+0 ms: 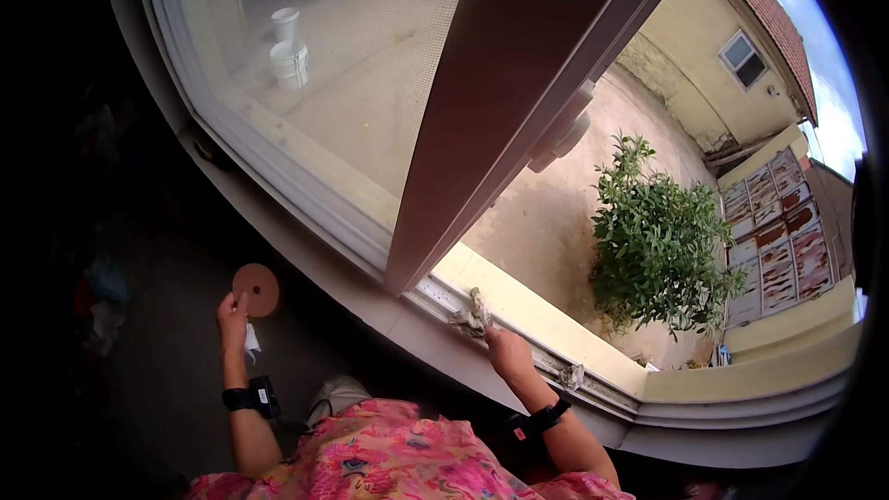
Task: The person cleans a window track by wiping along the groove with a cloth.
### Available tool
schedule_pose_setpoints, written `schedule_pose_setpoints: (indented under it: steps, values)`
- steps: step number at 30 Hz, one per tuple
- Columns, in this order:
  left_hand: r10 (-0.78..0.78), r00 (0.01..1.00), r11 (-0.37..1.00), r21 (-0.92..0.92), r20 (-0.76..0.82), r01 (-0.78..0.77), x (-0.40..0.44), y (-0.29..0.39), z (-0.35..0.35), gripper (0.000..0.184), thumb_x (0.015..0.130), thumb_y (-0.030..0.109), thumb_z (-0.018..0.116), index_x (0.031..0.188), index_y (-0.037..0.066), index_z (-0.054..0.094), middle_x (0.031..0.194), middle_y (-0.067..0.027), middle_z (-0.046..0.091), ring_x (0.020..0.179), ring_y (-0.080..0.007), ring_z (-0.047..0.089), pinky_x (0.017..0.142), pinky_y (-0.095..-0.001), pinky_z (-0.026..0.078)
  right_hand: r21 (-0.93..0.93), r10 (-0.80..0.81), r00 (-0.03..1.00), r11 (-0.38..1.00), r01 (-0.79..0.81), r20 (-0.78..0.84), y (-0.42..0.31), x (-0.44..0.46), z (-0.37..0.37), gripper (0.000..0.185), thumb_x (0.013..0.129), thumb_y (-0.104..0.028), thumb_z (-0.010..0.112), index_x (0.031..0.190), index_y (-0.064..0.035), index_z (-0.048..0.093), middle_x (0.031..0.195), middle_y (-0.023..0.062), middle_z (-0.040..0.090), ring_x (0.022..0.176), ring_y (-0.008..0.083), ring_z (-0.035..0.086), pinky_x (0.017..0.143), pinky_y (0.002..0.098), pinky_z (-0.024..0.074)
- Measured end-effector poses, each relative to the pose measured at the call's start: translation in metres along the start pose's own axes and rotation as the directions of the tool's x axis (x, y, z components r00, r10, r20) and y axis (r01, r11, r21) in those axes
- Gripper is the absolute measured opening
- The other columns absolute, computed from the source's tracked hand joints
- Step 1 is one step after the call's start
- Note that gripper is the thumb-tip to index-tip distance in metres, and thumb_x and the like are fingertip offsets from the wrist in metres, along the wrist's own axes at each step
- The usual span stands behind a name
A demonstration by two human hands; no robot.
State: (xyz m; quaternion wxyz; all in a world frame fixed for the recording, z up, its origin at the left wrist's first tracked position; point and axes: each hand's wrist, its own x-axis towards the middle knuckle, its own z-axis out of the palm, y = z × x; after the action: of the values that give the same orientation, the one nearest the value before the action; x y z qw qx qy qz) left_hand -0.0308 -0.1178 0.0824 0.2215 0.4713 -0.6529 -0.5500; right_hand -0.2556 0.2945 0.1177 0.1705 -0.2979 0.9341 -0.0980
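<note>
My left hand [233,315] is closed on the edge of a round tan disc [262,290] with a small dark hole in its middle. Below those fingers hangs a white piece of paper or cloth [251,343]. Over the window track [602,394], my right hand [509,354] pinches a crumpled, dirty grey-white wad [474,315], tissue or rag. It touches the track beside the foot of the brown window frame [519,111]. Farther right, a second crumpled grey wad [571,376] lies in the track.
A window pane with mesh [370,56] stands left of the frame. The sill [417,338] curves along in front of me. Outside are white buckets [289,65], a leafy bush [653,231], a rusty gate [778,231] and a yellow building [713,28]. The floor at left is dark.
</note>
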Motion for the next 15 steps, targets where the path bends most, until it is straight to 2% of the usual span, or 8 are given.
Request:
schedule_pose_setpoints:
  steps: [3,5,9,11,15]
  values:
    - [-0.042,0.999,0.998,0.048,0.025,0.041,-0.004,0.007,0.003,0.018,0.083,0.018,0.052,0.09,0.002,0.056,0.07,0.0015,0.051,0.06,-0.0041,0.042,0.052,-0.02,0.034,-0.011,0.012,0.999,1.0,-0.012,0.042,-0.01,0.009,0.005,0.012,0.076,-0.009,0.041,0.08,-0.0045,0.051,0.072,0.0168,0.056,0.069,0.0353,0.056,0.058,0.044,0.0439]
    - [0.004,1.0,0.999,-0.052,-0.024,-0.006,-0.005,0.007,0.008,0.017,0.083,0.018,0.052,0.089,0.003,0.057,0.066,0.0028,0.049,0.056,-0.0032,0.039,0.049,-0.0192,0.031,0.078,-0.097,0.992,0.992,0.103,-0.078,-0.029,0.028,0.023,0.012,0.077,-0.01,0.041,0.08,-0.0039,0.051,0.072,0.0172,0.056,0.069,0.0357,0.056,0.059,0.0447,0.0442]
    - [0.005,0.999,1.0,-0.026,-0.032,-0.006,-0.008,0.019,0.01,0.016,0.083,0.017,0.052,0.087,0.003,0.056,0.063,0.0037,0.046,0.054,-0.0028,0.037,0.048,-0.0188,0.029,0.09,-0.128,0.989,0.987,0.135,-0.08,-0.064,0.067,0.036,0.013,0.078,-0.011,0.04,0.08,-0.0038,0.051,0.071,0.0178,0.056,0.069,0.0356,0.056,0.059,0.045,0.0445]
    - [0.042,0.999,0.999,0.005,0.016,-0.042,-0.006,0.019,0.008,0.015,0.083,0.018,0.052,0.084,0.003,0.056,0.063,0.0037,0.046,0.055,-0.0031,0.038,0.048,-0.019,0.03,0.128,-0.17,0.982,0.976,0.179,-0.077,-0.062,0.073,0.034,0.014,0.078,-0.012,0.041,0.081,-0.0042,0.051,0.073,0.0182,0.057,0.07,0.0356,0.056,0.06,0.0442,0.0444]
    - [0.011,1.0,0.999,0.033,0.018,-0.012,-0.006,0.02,0.007,0.016,0.082,0.018,0.052,0.083,0.002,0.055,0.066,0.0027,0.047,0.057,-0.0035,0.039,0.05,-0.0193,0.032,0.148,-0.174,0.983,0.972,0.182,-0.065,-0.035,0.047,0.022,0.013,0.076,-0.012,0.042,0.081,-0.0045,0.052,0.073,0.0181,0.056,0.071,0.0352,0.056,0.062,0.0431,0.0443]
